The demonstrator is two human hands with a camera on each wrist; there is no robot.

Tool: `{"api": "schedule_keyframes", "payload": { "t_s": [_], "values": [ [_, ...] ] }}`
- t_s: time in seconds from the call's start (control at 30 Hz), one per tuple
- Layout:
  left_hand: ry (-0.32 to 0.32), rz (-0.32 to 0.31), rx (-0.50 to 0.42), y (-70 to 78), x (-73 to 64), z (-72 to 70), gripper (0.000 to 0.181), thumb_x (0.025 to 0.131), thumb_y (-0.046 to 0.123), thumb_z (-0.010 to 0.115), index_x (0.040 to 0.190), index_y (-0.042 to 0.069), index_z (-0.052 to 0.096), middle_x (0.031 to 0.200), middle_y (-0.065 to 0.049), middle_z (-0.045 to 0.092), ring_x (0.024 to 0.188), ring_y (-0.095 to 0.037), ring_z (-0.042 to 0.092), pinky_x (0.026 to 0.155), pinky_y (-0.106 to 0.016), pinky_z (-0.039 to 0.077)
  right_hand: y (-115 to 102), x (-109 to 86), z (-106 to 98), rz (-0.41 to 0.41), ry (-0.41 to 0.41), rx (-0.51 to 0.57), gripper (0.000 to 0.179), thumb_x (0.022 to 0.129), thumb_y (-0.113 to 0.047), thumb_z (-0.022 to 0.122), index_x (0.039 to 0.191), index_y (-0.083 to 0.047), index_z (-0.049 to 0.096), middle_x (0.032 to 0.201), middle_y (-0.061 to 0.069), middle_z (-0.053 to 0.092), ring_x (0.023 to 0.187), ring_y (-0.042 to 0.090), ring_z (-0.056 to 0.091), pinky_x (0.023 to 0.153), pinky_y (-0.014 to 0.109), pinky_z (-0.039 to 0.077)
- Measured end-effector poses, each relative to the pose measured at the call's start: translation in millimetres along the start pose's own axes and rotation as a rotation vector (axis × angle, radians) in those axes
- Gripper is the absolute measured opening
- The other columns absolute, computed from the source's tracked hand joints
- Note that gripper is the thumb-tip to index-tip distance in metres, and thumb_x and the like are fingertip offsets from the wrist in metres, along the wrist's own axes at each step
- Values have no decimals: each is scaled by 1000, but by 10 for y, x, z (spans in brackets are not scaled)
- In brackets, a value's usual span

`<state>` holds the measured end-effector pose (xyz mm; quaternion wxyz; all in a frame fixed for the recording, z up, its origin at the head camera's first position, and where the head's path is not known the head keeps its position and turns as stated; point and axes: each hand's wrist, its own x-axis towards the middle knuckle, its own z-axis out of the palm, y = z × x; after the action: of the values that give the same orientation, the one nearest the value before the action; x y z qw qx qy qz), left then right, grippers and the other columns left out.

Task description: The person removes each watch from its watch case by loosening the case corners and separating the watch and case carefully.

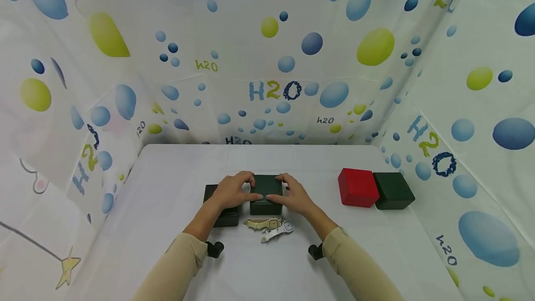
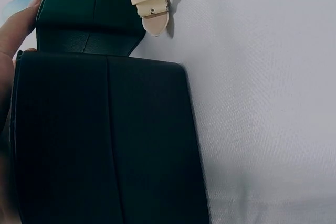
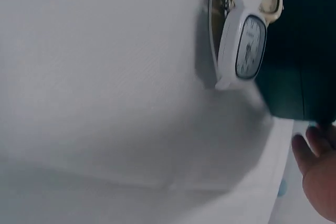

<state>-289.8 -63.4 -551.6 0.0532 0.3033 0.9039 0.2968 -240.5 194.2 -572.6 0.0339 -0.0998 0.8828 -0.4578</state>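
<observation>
A closed dark green watch box (image 1: 266, 207) sits on the white table in front of me. My left hand (image 1: 231, 192) grips its left side, thumb over the top near the front and fingers at the far edge. My right hand (image 1: 296, 195) holds the right side in the same way, and the thumb tips nearly meet. Just in front of the box lie a cream watch (image 1: 258, 223) and a white watch (image 1: 277, 231), touching each other. Beneath my left wrist stands a darker box (image 1: 227, 218), partly hidden by that hand; it fills much of the left wrist view.
Farther right on the table, a red box (image 1: 357, 187) stands against another dark green box (image 1: 394, 191). A white curtain (image 1: 234, 36) printed with blue and green spots surrounds the table at the back and sides.
</observation>
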Motion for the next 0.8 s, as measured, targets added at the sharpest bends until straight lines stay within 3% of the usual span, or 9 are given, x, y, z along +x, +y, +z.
{"api": "schedule_keyframes", "payload": {
  "t_s": [0.13, 0.33, 0.43, 0.57, 0.67, 0.8],
  "values": [
    [5, 1, 8, -18, -7, 4, 37, 87, 57, 79, 98, 29, 58, 130, 4, 66, 89, -16, 60, 91, -45, 48, -71, 37, 73, -86, 26, -170, 74, 91, -51, 77, 149, -11, 56, 164, 23, 37, 153, 44, 33, 118, 65, 34],
    [32, -11, -10, -28, -12, 0, 21, 97, 44, 72, 99, 26, 62, 149, -5, 61, 70, -20, 59, 68, -36, 47, -169, 83, 180, -235, 50, -394, 70, 91, -50, 75, 148, -13, 59, 162, 19, 43, 152, 42, 36, 121, 64, 30],
    [24, -53, -43, -23, -3, 6, 14, 102, 31, 65, 114, 23, 64, 145, -9, 64, 85, -30, 69, 76, -42, 53, -235, 110, 231, -277, -6, -467, 66, 96, -51, 70, 150, -15, 57, 163, 17, 43, 153, 39, 36, 124, 63, 26],
    [34, -61, -69, -43, 13, 23, 41, 102, 20, 56, 143, 16, 50, 145, -11, 64, 122, -33, 68, 94, -53, 55, -368, 141, 299, -314, -87, -527, 53, 103, -40, 61, 150, -16, 57, 165, 14, 41, 154, 35, 35, 126, 58, 25],
    [46, -48, -69, -59, 8, 24, 50, 102, 17, 55, 150, 12, 43, 149, -11, 61, 122, -32, 68, 92, -52, 55, -468, 141, 340, -337, -103, -553, 50, 104, -38, 60, 149, -16, 59, 165, 12, 41, 154, 34, 36, 125, 55, 28],
    [55, -40, -23, -57, -3, 23, 52, 100, 17, 58, 150, 11, 46, 146, -10, 64, 112, -30, 72, 84, -46, 56, -526, 127, 364, -347, -79, -563, 52, 103, -45, 62, 148, -18, 60, 165, 10, 42, 152, 32, 37, 123, 54, 32]
  ]
}}
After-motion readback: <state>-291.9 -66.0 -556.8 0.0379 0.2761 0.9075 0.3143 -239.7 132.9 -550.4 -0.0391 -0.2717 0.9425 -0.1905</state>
